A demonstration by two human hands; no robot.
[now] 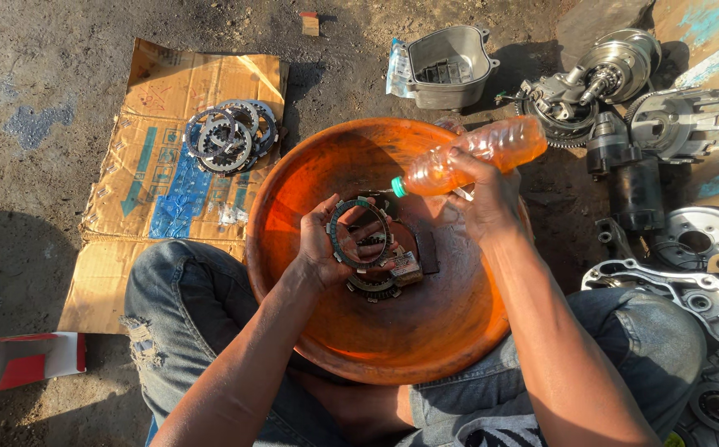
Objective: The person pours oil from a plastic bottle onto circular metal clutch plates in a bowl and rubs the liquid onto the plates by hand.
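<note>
Open ground left of basin (293, 273) beyond cardboard (152, 199); right side blocked by engine parts (624, 124), far rim by cover (442, 66).

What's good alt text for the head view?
Seen from above, a seated person's left hand holds a toothed ring-shaped disc over an orange basin, while the right hand tilts a plastic bottle of orange liquid toward it. More discs lie on flattened cardboard; engine parts sit on the ground.
</note>
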